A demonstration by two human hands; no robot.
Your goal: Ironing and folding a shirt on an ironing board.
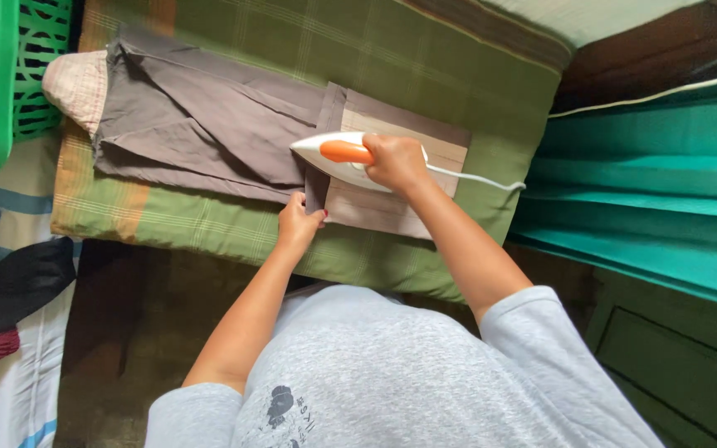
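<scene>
A grey-brown pair of trousers [201, 124] lies spread on a green plaid blanket [375, 50], with its inside-out waistband end [392, 207] toward the right. My right hand [396, 162] grips the orange handle of a white iron [334, 153], which rests on the waistband with its tip pointing left. My left hand [296, 220] presses down on the near edge of the trousers, just below the iron.
A green plastic laundry basket [10, 75] stands at the far left. Dark and striped clothes [2, 290] lie piled at the left. The iron's white cord [479, 178] trails right. A teal cloth [649, 191] covers the surface on the right.
</scene>
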